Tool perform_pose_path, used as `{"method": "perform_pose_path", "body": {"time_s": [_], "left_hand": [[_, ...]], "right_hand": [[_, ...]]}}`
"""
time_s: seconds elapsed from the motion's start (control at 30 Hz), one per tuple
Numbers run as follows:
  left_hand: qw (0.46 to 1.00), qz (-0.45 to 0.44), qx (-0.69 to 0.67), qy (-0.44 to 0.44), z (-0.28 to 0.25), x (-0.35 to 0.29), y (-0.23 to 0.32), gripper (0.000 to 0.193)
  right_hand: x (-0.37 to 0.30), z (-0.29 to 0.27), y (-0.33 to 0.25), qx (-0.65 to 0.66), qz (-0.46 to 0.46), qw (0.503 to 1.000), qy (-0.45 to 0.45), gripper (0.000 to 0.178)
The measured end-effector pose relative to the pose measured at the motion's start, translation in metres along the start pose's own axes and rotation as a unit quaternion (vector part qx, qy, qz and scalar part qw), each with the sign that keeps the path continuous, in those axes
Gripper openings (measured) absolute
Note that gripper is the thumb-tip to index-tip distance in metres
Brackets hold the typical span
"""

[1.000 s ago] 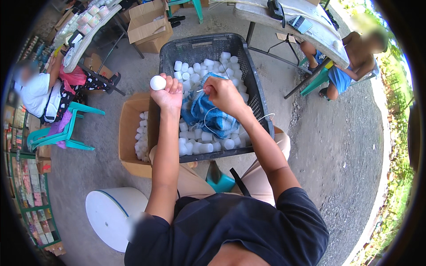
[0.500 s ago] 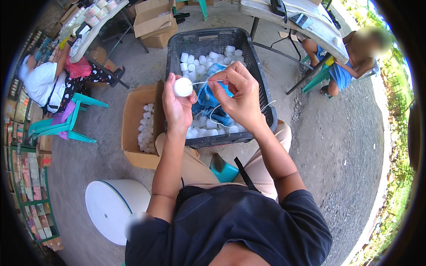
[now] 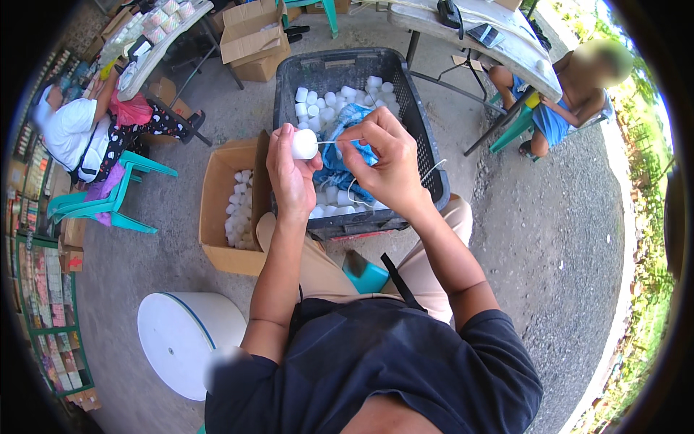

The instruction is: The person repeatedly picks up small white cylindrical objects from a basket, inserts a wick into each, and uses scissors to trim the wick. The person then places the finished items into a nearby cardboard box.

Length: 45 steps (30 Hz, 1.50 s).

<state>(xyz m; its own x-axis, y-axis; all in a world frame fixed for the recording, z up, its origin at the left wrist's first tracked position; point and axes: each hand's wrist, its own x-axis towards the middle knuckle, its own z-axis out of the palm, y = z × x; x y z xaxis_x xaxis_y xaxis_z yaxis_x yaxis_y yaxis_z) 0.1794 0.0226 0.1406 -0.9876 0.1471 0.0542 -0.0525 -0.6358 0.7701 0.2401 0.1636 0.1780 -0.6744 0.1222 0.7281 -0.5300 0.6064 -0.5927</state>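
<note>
My left hand (image 3: pixel 291 170) holds a white, rounded plug-like piece (image 3: pixel 304 145) between thumb and fingers. A thin white cord (image 3: pixel 329 142) runs from it to my right hand (image 3: pixel 385 155), whose thumb and forefinger pinch the cord. More of the cord loops below the right hand and sticks out on its right. Under both hands stands a black plastic crate (image 3: pixel 405 79) with many similar white pieces (image 3: pixel 330 98) in it. A crumpled blue cloth (image 3: pixel 334 170) lies on those pieces, partly hidden by my right hand.
Left of the crate is an open cardboard box (image 3: pixel 217 188) of white pieces. A white round tub (image 3: pixel 170 347) stands near my left elbow. Two people sit at tables (image 3: pixel 163 54) on the far left and right (image 3: pixel 499 54). Another carton (image 3: pixel 249 36) lies behind.
The white piece and my left hand have shifted slightly to the right, closer to my right hand. The stretch of cord between my hands looks about the same.
</note>
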Motion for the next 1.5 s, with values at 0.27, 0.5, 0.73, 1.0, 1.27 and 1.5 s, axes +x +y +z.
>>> {"method": "perform_pose_path", "body": {"time_s": [0.27,0.5,0.73,1.0,1.27,1.5], "left_hand": [[0.998,-0.019,-0.041,-0.035,0.001,-0.008,-0.001,0.027],[0.997,-0.007,0.002,-0.075,-0.007,-0.018,-0.013,0.033],[0.964,-0.079,0.173,-0.184,-0.02,-0.023,-0.004,0.025],[0.981,0.049,0.133,-0.13,-0.011,-0.032,-0.006,0.022],[0.968,-0.125,0.073,-0.206,-0.021,-0.026,-0.012,0.012],[0.957,-0.097,0.085,-0.26,-0.014,-0.036,-0.011,0.022]], "right_hand": [[-0.009,0.011,0.003,-0.106,-0.059,0.993,-0.008,0.017],[-0.018,0.01,0.001,0.077,0.164,0.978,-0.101,0.019],[0.013,-0.016,0.022,-0.008,-0.048,0.981,-0.188,0.02],[0.005,-0.007,0.029,-0.036,0.042,0.998,-0.04,0.011],[-0.026,0.005,0.013,0.086,0.097,0.991,-0.015,0.009],[-0.017,-0.006,0.03,0.082,0.162,0.982,0.057,0.006]]}}
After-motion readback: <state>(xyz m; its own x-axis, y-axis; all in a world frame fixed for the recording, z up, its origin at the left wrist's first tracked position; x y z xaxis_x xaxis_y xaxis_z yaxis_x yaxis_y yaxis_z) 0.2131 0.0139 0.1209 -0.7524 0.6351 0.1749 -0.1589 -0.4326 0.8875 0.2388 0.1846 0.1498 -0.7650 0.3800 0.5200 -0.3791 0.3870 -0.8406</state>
